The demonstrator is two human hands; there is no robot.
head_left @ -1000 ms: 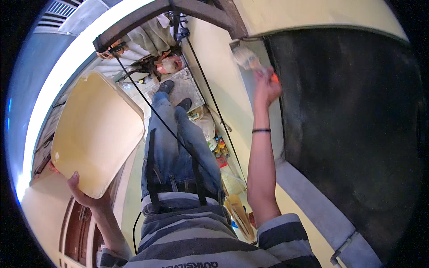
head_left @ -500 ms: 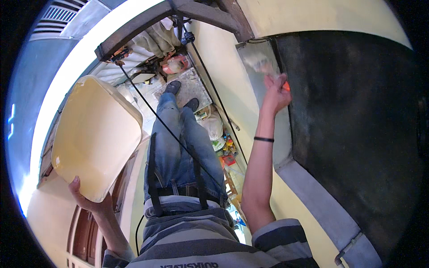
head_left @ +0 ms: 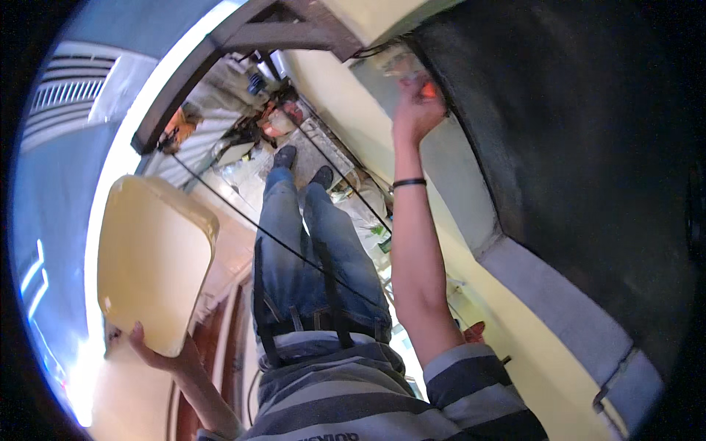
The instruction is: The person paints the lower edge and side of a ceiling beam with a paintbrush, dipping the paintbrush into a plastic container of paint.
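Far below our feet lies a cluttered floor (head_left: 243, 158) with bags and tools, which tells us we are hanging well above it against a pale yellow wall (head_left: 346, 95). A big dark grey painted patch (head_left: 588, 162) covers the wall on our right, with a lighter grey band (head_left: 471, 184) at its edge. Thin black ropes (head_left: 243, 217) run down past our jeans and harness straps.

Our right hand (head_left: 415, 114) is raised high and clenched around a paintbrush (head_left: 401, 62): the orange handle shows in the fist, and the bristles rest on the wall at the top corner where the grey band meets the dark patch. We cannot tell how much paint the brush carries.

Our left hand (head_left: 151, 353) is out to the side, its grip closed on the lower edge of a cream-coloured plastic tray (head_left: 151, 264), which stands nearly upright, well apart from the wall.

We judge the weak point to be that tray. It is held by one edge only, so a slip of the fingers could let it tip and fall to the floor. The brush works at full reach, so a loosened fist could drop it too, and a wobble there could smear grey onto the yellow. Leaning further right could also swing us on the ropes.
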